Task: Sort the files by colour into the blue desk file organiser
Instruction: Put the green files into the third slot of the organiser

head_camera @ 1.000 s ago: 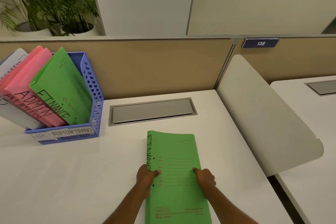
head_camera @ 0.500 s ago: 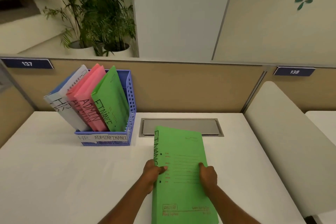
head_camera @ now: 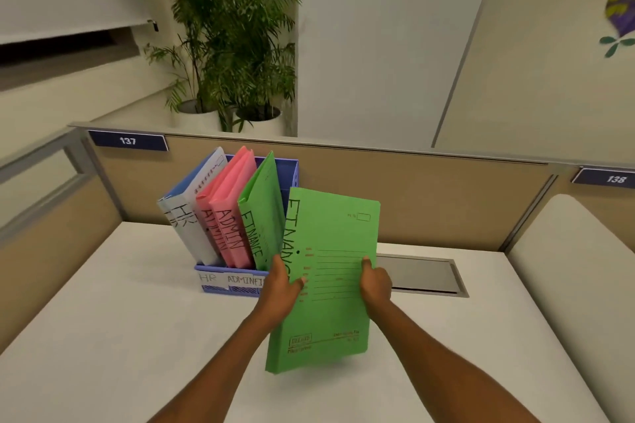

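A green file point(head_camera: 331, 271) marked FINANCE is held up off the white desk point(head_camera: 113, 336), tilted, just right of the blue organiser point(head_camera: 290, 170). My left hand point(head_camera: 280, 288) grips its left edge and my right hand point(head_camera: 374, 280) grips its right edge, thumbs on the cover. The organiser stands at the back of the desk with labels HR, ADMIN and a partly hidden third one on its front. In it lean white-blue HR files point(head_camera: 187, 216), pink ADMIN files point(head_camera: 228, 213) and another green FINANCE file point(head_camera: 261, 213).
A tan partition point(head_camera: 429, 203) with number plates 137 and 138 runs behind the desk. A grey cable hatch point(head_camera: 419, 273) is set in the desk behind the held file. A white side divider point(head_camera: 577, 268) bounds the desk on the right. Potted plants point(head_camera: 233, 45) stand beyond the partition.
Both hands have lifted the green file off the desk and carried it up and toward the organiser. The view has tilted up and shifted left.
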The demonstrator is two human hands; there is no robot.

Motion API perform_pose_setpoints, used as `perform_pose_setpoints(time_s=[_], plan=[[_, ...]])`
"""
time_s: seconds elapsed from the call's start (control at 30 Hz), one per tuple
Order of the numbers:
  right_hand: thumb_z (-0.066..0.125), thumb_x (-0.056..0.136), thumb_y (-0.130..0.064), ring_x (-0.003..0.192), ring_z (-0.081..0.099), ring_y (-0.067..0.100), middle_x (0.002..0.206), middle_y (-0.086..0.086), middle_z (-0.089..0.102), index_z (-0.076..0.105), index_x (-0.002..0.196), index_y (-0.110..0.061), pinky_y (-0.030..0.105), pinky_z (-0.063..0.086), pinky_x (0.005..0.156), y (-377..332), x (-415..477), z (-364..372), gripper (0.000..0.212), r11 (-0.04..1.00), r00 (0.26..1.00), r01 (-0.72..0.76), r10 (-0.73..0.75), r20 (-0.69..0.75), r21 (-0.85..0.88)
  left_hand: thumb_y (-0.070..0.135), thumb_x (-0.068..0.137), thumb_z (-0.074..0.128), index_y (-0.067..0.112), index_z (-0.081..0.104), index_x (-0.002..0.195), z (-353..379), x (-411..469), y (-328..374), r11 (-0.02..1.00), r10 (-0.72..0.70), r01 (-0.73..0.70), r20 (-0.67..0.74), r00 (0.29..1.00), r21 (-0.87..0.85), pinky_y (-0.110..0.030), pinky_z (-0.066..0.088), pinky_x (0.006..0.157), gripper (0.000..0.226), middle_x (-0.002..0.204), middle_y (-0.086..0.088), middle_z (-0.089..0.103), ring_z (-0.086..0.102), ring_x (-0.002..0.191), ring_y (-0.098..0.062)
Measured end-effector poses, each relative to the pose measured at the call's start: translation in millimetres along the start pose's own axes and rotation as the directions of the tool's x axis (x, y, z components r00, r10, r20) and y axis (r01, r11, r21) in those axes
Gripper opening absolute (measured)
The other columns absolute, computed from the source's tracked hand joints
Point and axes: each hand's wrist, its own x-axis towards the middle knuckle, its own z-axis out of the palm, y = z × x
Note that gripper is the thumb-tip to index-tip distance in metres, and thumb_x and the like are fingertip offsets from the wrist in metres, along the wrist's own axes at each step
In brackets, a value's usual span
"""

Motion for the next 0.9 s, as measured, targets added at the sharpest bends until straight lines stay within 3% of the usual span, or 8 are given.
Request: perform_pose_setpoints(time_s=[0.17,0.43,0.57,0.7,0.9], plan=[[0.040,0.101,-0.043,0.112,0.058,0.037,0.123,0.019,0.062,0.059,0.120,-0.003,0.043,0.048,0.094,-57,-2,31,0.049,0.985,0.990,0.139,-0.139,0.001,0.103,0.014,0.090,0.061,0.018,0.030,0.113,-38,14,12,0.990,0.137,-0.134,-0.071,0.988,0.047,-0.038,0.050,0.095,0.039,0.132,-0.005,0.048,0.052,0.114,-0.018],[0.032,0.102,-0.048,0.122,0.052,0.034,0.136,0.016,0.054,0.049,0.133,-0.008,0.049,0.043,0.104,-146,-1,70,0.053,0.938,0.945,0.275,-0.304,0.118,0.212,0.015,0.098,0.042,0.006,0.032,0.118,-77,19,28,0.950,0.303,-0.274,-0.223,0.927,0.151,-0.032,0.044,0.084,0.024,0.117,-0.005,0.045,0.048,0.103,-0.019],[0.029,0.102,-0.051,0.124,0.051,0.033,0.139,0.016,0.052,0.048,0.133,-0.007,0.049,0.042,0.106,-183,-1,90,0.058,0.906,0.894,0.342,-0.395,0.210,0.248,0.026,0.099,0.039,0.007,0.035,0.112,-92,19,34,0.899,0.286,-0.139,-0.316,0.905,0.416,-0.033,0.043,0.062,0.023,0.090,-0.003,0.051,0.054,0.074,-0.021],[0.025,0.101,-0.055,0.134,0.043,0.033,0.148,0.015,0.044,0.043,0.141,-0.011,0.048,0.037,0.110,-214,-3,110,0.062,0.890,0.855,0.373,-0.440,0.276,0.263,0.037,0.098,0.038,0.009,0.038,0.103,-106,16,41,0.766,0.264,0.004,-0.320,0.910,0.643,-0.034,0.051,0.056,0.029,0.078,-0.007,0.062,0.065,0.068,-0.027],[0.023,0.097,-0.062,0.143,0.031,0.035,0.158,0.013,0.031,0.033,0.150,-0.016,0.057,0.030,0.114,-244,-6,140,0.071,0.897,0.822,0.343,-0.430,0.373,0.279,0.030,0.080,0.069,-0.007,0.055,0.094,-110,15,33,0.590,0.346,0.083,-0.345,0.873,0.803,-0.032,0.047,0.035,0.042,0.052,-0.014,0.062,0.060,0.037,-0.032]])
